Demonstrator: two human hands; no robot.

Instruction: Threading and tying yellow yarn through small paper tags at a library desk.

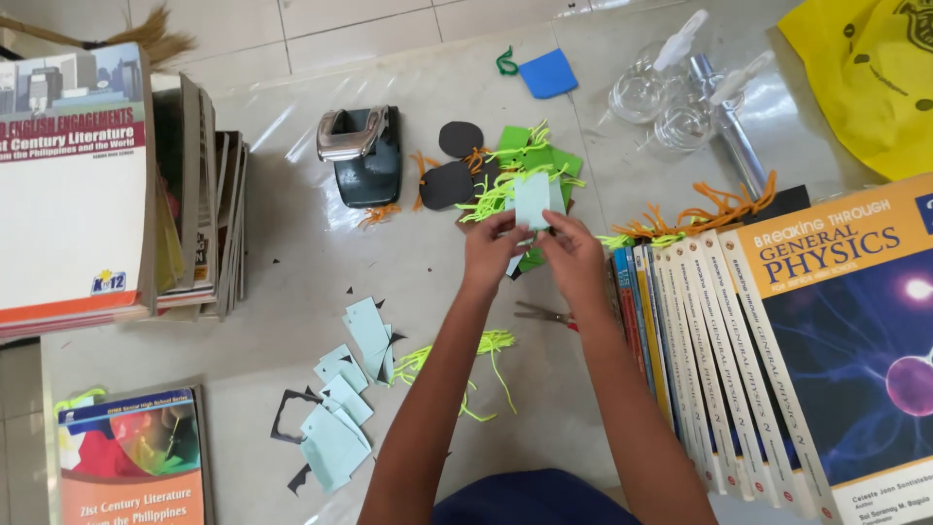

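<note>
My left hand (494, 251) and my right hand (573, 255) are together over the pale floor, both pinching a small light-blue paper tag (533, 200) held upright between their fingertips. Just beyond the tag lies a heap of green and black tags tied with lime-green yarn (515, 165). More light-blue tags (342, 401) lie loose near my left forearm, next to a bundle of lime-green yarn strands (481, 355). Scissors (544, 315) lie partly hidden under my right wrist.
A dark hole punch (362, 154) sits left of the heap. Stacked books (117, 185) stand at left, a fanned row of textbooks (777, 350) at right with orange yarn (724, 209) above them. Clear spray bottles (680, 87), a blue foam piece (547, 74) and a yellow bag (875, 78) lie farther off.
</note>
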